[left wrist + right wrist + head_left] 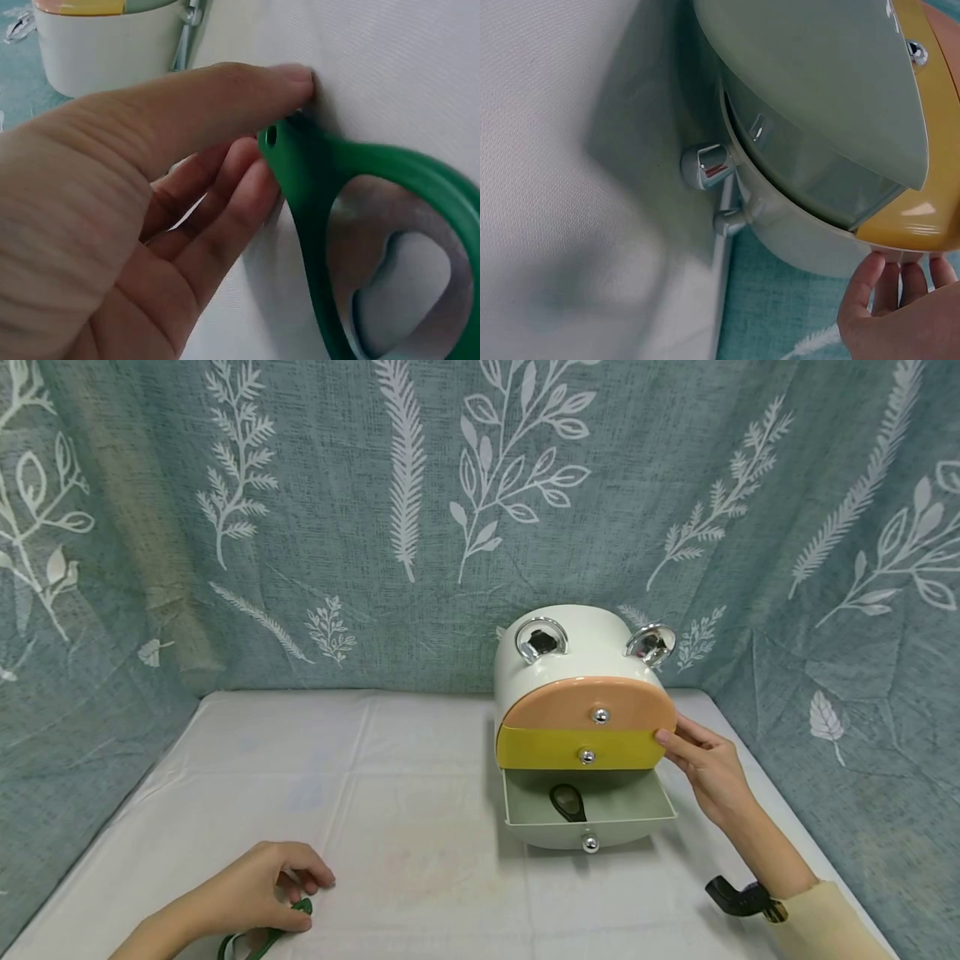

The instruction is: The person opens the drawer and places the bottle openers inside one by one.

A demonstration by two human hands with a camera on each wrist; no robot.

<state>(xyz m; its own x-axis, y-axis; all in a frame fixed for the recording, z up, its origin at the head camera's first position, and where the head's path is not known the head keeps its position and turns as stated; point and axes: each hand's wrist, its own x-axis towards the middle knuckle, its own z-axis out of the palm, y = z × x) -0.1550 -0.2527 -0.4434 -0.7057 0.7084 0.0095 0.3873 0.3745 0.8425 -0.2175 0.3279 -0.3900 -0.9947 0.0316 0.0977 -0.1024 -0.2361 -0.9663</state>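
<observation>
My left hand (258, 889) pinches the small handle end of a green-framed magnifying glass (307, 187) between thumb and fingers, low over the cloth at the front left. A white rounded cabinet (577, 639) with three drawers stands at the right. Its peach top drawer (555, 703) and yellow middle drawer (540, 748) are closed. The green bottom drawer (551, 835) is pulled out, and a dark-rimmed magnifying glass (567, 802) lies in it. My right hand (708, 768) rests its fingertips against the cabinet's right side, thumb at the yellow drawer's edge.
Two shiny silver feet (542, 640) stick out from the cabinet's top. A white cloth (420, 827) covers the table, with a patterned blue-green curtain (337, 527) behind and at both sides. A black wrist mount (735, 897) juts from the right sleeve.
</observation>
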